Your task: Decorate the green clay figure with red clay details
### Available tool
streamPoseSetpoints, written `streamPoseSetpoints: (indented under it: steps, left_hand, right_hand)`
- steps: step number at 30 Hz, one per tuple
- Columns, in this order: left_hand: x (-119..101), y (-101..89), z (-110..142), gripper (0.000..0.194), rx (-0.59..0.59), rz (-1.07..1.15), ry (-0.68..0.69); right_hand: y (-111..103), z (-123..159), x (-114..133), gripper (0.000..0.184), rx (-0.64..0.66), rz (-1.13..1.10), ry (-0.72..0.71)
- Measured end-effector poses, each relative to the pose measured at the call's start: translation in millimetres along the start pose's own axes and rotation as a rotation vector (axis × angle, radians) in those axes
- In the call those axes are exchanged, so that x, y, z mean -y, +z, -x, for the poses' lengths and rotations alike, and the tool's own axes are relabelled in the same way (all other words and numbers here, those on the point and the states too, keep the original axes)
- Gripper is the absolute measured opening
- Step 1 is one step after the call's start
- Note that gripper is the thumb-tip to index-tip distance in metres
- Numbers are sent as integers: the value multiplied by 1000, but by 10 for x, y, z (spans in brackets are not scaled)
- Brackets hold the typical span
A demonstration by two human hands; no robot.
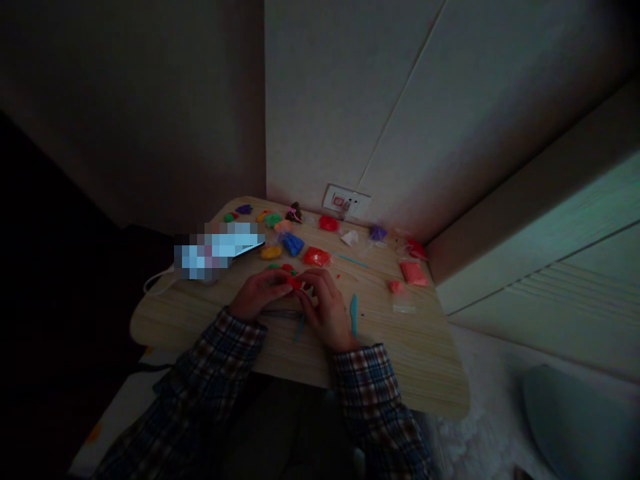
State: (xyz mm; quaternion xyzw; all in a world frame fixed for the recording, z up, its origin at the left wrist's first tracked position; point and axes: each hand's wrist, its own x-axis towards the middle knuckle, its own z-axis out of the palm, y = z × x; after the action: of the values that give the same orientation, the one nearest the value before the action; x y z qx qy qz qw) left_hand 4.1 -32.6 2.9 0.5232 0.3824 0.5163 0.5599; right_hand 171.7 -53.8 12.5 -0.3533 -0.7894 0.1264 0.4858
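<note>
Over the front half of a small wooden table (410,360), my left hand (257,291) and my right hand (327,310) meet around a small piece of red modelling clay (294,283). Fingertips of both hands pinch it. Just behind them lie small green and red clay pieces, partly hidden by my fingers. A turquoise plastic clay knife (354,315) lies to the right of my right hand. Under and between my hands are a thin dark tool (283,313) and a thin blue stick (299,328), both partly covered.
Bags of clay in red (317,256), blue (293,244), purple (378,233) and pink (413,273) lie across the back and right. A propped device with a blurred screen (225,247) stands at left, its white cable (159,279) over the edge. A wall socket (346,200) is behind.
</note>
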Motion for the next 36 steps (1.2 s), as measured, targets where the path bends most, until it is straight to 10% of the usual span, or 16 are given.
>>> streamPoseSetpoints:
  steps: [11,22,36]
  left_hand:
    - [108,-134,-27,18,-344,-309,275]
    - [174,-39,-13,33,-158,-882,485]
    - [234,-116,-16,25,-118,-889,479]
  right_hand:
    - [13,33,-45,16,-110,41,132]
    - [36,9,-80,14,-124,54,272]
    - [54,-10,-109,15,-105,-89,329]
